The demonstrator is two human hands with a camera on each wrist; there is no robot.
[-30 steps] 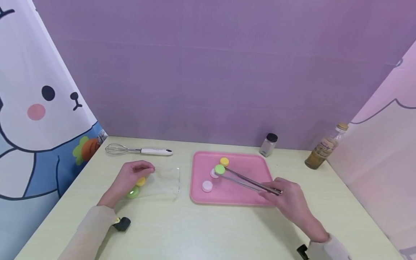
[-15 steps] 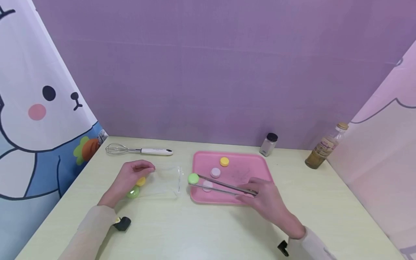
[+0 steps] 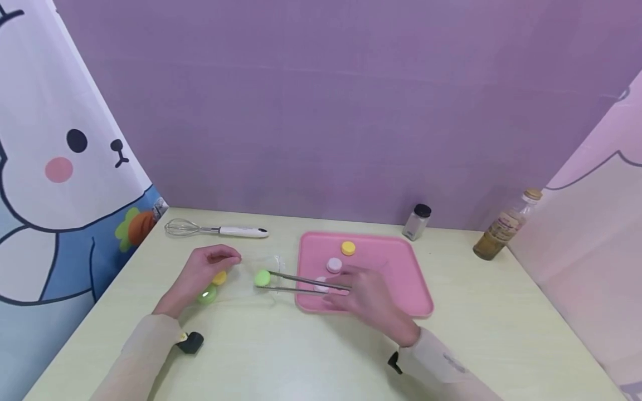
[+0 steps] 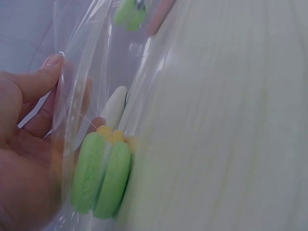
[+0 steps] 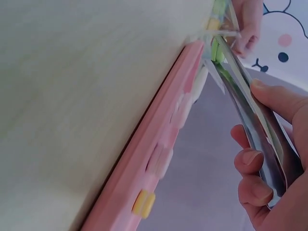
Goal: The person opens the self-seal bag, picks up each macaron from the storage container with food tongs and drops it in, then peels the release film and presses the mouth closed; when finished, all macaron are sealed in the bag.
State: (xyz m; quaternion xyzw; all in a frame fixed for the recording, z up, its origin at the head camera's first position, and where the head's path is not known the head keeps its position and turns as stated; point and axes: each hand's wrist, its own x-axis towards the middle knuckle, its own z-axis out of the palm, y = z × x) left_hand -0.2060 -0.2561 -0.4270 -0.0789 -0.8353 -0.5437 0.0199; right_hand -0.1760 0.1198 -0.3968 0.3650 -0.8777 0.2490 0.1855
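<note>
L hand [image 3: 203, 270] is pinching a clear bag [image 3: 241, 278] w/ green macaron [image 3: 207, 294] + yellow macaron [image 3: 219, 278] lying inside; R hand [image 3: 368, 295] is gripping tongs [image 3: 306, 279], which are holding a 2nd green macaron [image 3: 262, 278] @ bag's mouth, L hand's 3 o'clock. Pink tray [image 3: 396, 273] is sitting farther out, same dir.

Pale, with touches of black

The left sleeve [image 3: 142, 353] is cream. Beside its wrist end is a chunky black block [image 3: 191, 342], a small yellow-and-white piece [image 3: 183, 337] between the two. Well right of the left sleeve, the right sleeve [image 3: 436, 356] is pale, with a greyish mark [image 3: 454, 363] and, at its edge, a hooked black piece [image 3: 394, 362]. The left hand [image 3: 203, 273] and right hand [image 3: 368, 292] are bare.
</note>
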